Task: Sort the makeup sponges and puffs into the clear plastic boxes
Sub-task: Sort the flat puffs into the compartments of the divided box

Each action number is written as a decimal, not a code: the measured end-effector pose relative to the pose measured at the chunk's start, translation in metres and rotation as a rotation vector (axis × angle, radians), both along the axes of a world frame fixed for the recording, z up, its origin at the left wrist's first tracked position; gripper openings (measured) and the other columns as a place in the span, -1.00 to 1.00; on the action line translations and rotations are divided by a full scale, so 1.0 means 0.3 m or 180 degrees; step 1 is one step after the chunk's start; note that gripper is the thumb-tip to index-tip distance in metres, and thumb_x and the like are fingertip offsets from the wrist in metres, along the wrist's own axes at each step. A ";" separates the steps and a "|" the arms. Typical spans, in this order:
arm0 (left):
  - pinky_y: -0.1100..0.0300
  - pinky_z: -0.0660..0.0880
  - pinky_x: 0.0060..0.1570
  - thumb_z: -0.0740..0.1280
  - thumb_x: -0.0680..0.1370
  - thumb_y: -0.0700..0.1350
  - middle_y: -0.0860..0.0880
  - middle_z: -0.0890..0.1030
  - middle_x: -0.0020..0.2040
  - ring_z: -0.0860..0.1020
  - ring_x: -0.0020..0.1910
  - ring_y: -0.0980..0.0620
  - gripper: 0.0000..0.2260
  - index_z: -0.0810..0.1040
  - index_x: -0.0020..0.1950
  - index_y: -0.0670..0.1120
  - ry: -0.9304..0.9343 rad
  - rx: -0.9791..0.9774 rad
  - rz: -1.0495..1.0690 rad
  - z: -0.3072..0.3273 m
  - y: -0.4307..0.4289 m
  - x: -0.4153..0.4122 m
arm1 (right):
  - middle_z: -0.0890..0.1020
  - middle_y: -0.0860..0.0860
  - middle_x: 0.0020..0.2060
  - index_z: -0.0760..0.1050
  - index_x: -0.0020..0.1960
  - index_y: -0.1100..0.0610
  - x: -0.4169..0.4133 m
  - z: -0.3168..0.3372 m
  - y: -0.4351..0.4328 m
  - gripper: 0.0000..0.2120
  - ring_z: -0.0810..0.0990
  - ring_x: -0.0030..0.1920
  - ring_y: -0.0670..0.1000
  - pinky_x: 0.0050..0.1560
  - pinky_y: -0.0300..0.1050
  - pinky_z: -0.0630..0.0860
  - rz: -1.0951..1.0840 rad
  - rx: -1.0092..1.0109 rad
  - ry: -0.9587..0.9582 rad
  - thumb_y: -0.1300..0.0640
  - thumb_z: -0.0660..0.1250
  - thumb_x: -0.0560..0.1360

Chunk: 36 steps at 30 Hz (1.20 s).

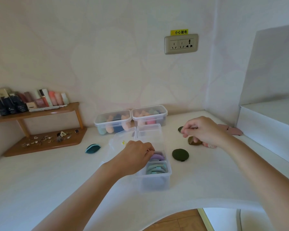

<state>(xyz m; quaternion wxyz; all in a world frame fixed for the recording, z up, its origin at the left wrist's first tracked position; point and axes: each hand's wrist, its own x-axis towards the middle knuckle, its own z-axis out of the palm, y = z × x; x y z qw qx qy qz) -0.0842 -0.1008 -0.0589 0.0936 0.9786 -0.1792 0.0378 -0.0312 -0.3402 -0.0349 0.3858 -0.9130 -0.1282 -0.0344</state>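
A long clear divided box [154, 182] stands mid-table, with grey-green puffs [156, 169] in its near compartment and purple puffs [157, 157] in the one behind. My left hand [136, 155] reaches into that box from the left, and its curled fingers pinch a purple puff. My right hand [203, 130] is farther right, fingertips pinching the edge of a small dark green puff [180, 129] on the table. An olive puff [192, 141] lies partly under that hand. A round dark green puff [180, 155] lies right of the box, and a teal puff [92, 148] lies to its left.
Two lidded clear boxes [113, 114] [149, 108] of coloured sponges stand at the back wall. A clear lid [118, 139] lies left of the divided box. Pink puffs [231, 130] and a patterned pink one [209, 145] lie at right. A wooden shelf [45, 112] holds cosmetics at left.
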 end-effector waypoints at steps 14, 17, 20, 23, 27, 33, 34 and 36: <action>0.30 0.29 0.08 0.03 0.64 0.07 0.05 0.59 0.13 0.45 -0.02 0.13 -0.67 0.51 0.22 0.02 0.0147 0.0131 -0.0140 0.009 -0.078 0.034 | 0.53 0.02 0.25 0.49 0.29 0.01 0.129 -0.186 -0.128 -0.52 0.49 0.23 0.03 0.20 -0.16 0.43 -0.0345 -0.1194 -0.0060 0.34 0.22 0.44; 0.27 0.31 0.13 -0.01 0.64 0.05 0.04 0.58 0.13 0.47 0.04 0.09 -0.66 0.49 0.24 0.01 0.0099 0.0142 -0.0152 0.010 -0.069 0.025 | 0.59 -0.01 0.14 0.55 0.20 0.02 0.158 -0.195 -0.117 -0.66 0.53 0.13 0.01 0.07 -0.19 0.44 -0.0260 -0.1355 -0.0180 0.28 0.25 0.49; 0.29 0.30 0.12 0.01 0.64 0.05 0.04 0.58 0.15 0.48 0.08 0.08 -0.66 0.47 0.28 0.03 0.0052 0.0146 -0.0134 0.005 -0.066 0.030 | 0.62 0.01 0.06 0.58 0.13 0.02 0.175 -0.191 -0.106 -0.77 0.55 0.04 0.04 -0.01 -0.13 0.46 -0.0318 -0.1523 -0.0250 0.18 0.22 0.56; 0.32 0.26 0.08 0.02 0.63 0.08 0.05 0.58 0.14 0.48 0.06 0.09 -0.67 0.46 0.28 0.07 0.0040 0.0167 -0.0097 -0.003 -0.069 0.035 | 0.63 0.06 -0.03 0.58 0.10 0.09 0.159 -0.155 -0.090 -0.76 0.55 -0.10 0.07 -0.14 -0.09 0.48 -0.0557 -0.1240 -0.0472 0.20 0.15 0.59; 0.27 0.38 0.12 0.03 0.63 0.10 0.06 0.61 0.10 0.51 0.03 0.08 -0.68 0.50 0.24 0.10 0.0063 0.0028 -0.0024 -0.010 -0.067 0.034 | 0.60 0.03 -0.08 0.58 0.12 0.14 0.082 -0.055 -0.019 -0.79 0.51 -0.12 -0.01 -0.17 -0.19 0.32 -0.0400 -0.0422 -0.0989 0.20 0.20 0.59; 0.23 0.41 0.12 0.06 0.63 0.09 0.05 0.62 0.07 0.52 -0.02 0.08 -0.69 0.53 0.20 0.07 -0.0030 0.0125 0.0015 -0.001 -0.081 0.027 | 0.64 -0.08 -0.13 0.63 0.07 0.09 -0.050 0.052 0.136 -0.84 0.53 -0.18 -0.19 -0.19 -0.46 0.36 0.0613 -0.0329 -0.0873 0.14 0.36 0.52; 0.24 0.40 0.11 0.06 0.63 0.09 0.03 0.62 0.06 0.51 -0.05 0.08 -0.69 0.53 0.19 0.05 -0.0042 0.0136 0.0022 0.001 -0.083 0.024 | 0.65 -0.06 -0.10 0.63 0.07 0.10 -0.055 0.053 0.153 -0.84 0.53 -0.17 -0.18 -0.21 -0.48 0.36 0.0618 -0.0463 -0.0881 0.13 0.35 0.52; 0.26 0.37 0.10 0.07 0.63 0.08 0.02 0.62 0.06 0.48 -0.07 0.09 -0.69 0.54 0.18 0.02 -0.0043 0.0105 0.0039 0.001 -0.085 0.022 | 0.67 -0.02 -0.05 0.63 0.08 0.11 -0.060 0.050 0.175 -0.84 0.55 -0.14 -0.13 -0.22 -0.47 0.34 0.0602 -0.0712 -0.0917 0.13 0.33 0.54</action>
